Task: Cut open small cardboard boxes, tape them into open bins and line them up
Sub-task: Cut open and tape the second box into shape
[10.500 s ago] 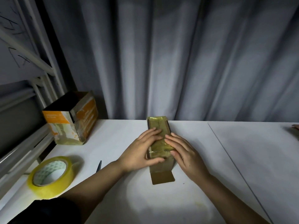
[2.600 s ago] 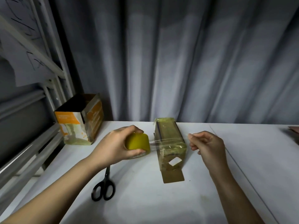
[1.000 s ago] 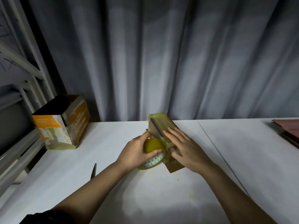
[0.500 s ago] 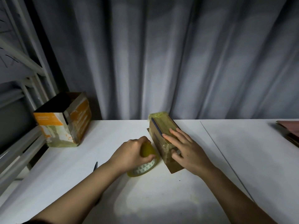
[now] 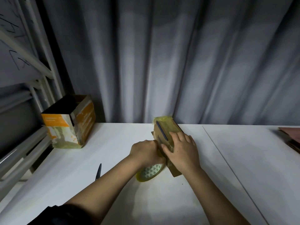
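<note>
The brown box (image 5: 165, 132) lies on its side mid-table (image 5: 243, 159), w/ yellowish tape already round it. Your right hand (image 5: 181, 151) lies flat on top, fingers straight, prob. pinning it and smoothing tape. Your left hand (image 5: 146, 153) grips the tape roll (image 5: 150, 173) just beside it, prob. to wrap the side. Scissors (image 5: 98, 172) lie nearby; the finished orange bin (image 5: 69, 122) sits far left.

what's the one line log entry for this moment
step: taping box | left hand: holds tape roll at box | right hand: presses box top | scissors: on table
</note>
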